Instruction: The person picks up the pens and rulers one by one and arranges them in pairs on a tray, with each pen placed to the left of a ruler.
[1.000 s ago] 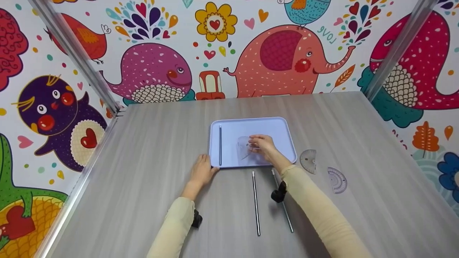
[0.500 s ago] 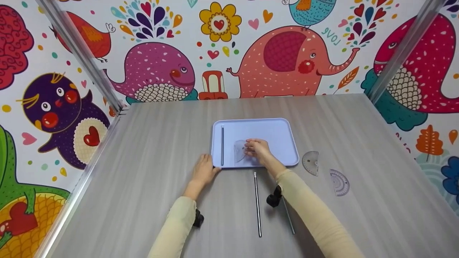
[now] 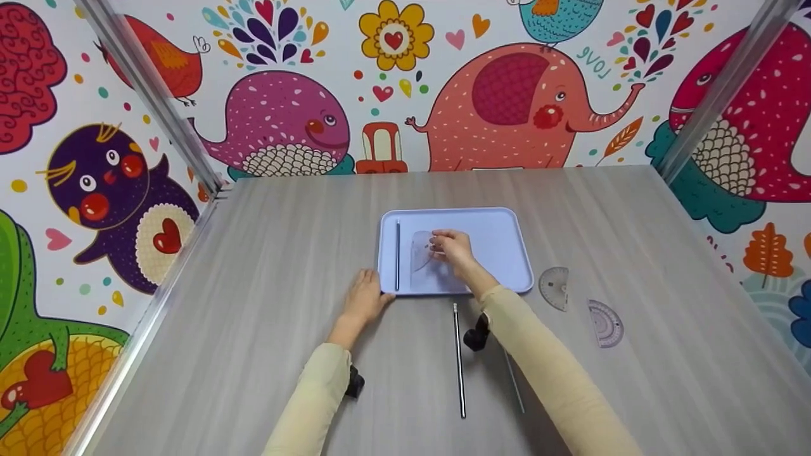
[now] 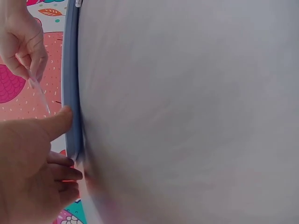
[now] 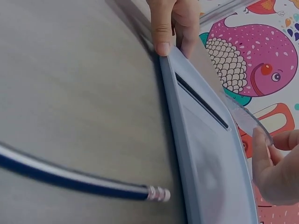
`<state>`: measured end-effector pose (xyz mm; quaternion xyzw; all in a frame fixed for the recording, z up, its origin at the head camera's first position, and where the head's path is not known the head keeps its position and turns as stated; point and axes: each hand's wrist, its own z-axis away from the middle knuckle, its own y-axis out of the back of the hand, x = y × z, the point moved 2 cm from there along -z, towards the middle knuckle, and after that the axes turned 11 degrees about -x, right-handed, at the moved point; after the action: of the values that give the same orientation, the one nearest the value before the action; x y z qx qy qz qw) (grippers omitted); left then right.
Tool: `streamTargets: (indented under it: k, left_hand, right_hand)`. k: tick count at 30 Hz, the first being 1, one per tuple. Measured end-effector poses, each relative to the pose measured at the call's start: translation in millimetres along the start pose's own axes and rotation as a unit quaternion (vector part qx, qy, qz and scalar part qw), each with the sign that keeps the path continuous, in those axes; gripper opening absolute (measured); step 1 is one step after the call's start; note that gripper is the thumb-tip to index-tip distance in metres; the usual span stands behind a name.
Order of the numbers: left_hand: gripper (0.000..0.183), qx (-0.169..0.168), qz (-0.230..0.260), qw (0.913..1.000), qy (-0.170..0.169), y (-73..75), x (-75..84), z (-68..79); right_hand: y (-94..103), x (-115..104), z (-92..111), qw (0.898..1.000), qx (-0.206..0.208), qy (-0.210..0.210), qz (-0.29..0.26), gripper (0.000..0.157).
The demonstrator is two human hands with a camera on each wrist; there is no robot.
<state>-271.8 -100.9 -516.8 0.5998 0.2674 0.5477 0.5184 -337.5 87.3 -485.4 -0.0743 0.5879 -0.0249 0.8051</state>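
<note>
My right hand (image 3: pixel 453 249) pinches the edge of a clear plastic protractor (image 3: pixel 419 252) between thumb and fingers. The protractor is held tilted above the pale blue tray (image 3: pixel 497 253), as the right wrist view also shows. At the tray's near left corner, my left hand (image 3: pixel 366 296) grips the rim, with the thumb on the front side and the fingers round the left side. Inside the tray, a dark pencil (image 3: pixel 398 255) lies along its left side, parallel to the short edge.
In front of the tray lie a dark pencil (image 3: pixel 459 364) with an eraser end and another pencil (image 3: pixel 514 383), partly hidden under the right forearm. Two clear protractors (image 3: pixel 554 289) lie on the table right of the tray. Patterned walls border the table (image 3: pixel 285 253).
My right hand, with the protractor, has shifted slightly left over the tray, dipping and then rising a little. The left hand stays at the tray corner. The head view has drifted slightly.
</note>
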Motion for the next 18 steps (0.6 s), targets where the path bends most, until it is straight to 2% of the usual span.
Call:
streamTargets:
  k: [2,5,7,9,12,14,16,18]
  left_hand:
    - [0.065,-0.003,0.001,1.0,0.001,-0.2,-0.5,-0.4]
    - [0.065,-0.009,0.006,0.9999,0.005,-0.7,-0.6,-1.2]
    - [0.064,-0.007,0.006,0.9999,0.004,-1.0,-0.6,-1.7]
    - [0.064,-0.007,0.005,1.0,0.004,-1.1,-0.2,-2.0]
    - [0.064,-0.001,0.001,1.0,0.0,-1.6,-0.3,-2.4]
    - [0.064,0.004,-0.004,1.0,-0.001,-1.5,-0.5,-2.1]
    - [0.063,0.011,-0.01,0.9999,-0.005,-0.9,-0.5,-1.1]
    - [0.062,0.018,-0.014,0.9997,-0.007,0.1,-0.5,0.1]
  right_hand:
    - [-3.7,0.3,-1.1,1.0,0.004,-0.001,0.007,0.03]
    - [-6.5,1.4,-0.8,1.0,-0.02,0.016,-0.004,0.028]
    - [1.8,21.9,-25.1,0.998,-0.045,0.048,-0.018,0.023]
    - [6.9,32.4,-37.3,0.997,-0.053,0.053,-0.026,0.02]
    - [7.8,37.9,-43.7,0.999,-0.018,0.032,-0.007,0.023]
    - [0.8,24.7,-27.6,1.0,0.015,-0.002,0.014,0.028]
    - [0.2,21.9,-23.0,1.0,0.01,0.003,0.013,0.03]
    - [10.8,41.4,-47.5,0.999,-0.017,0.038,-0.005,0.027]
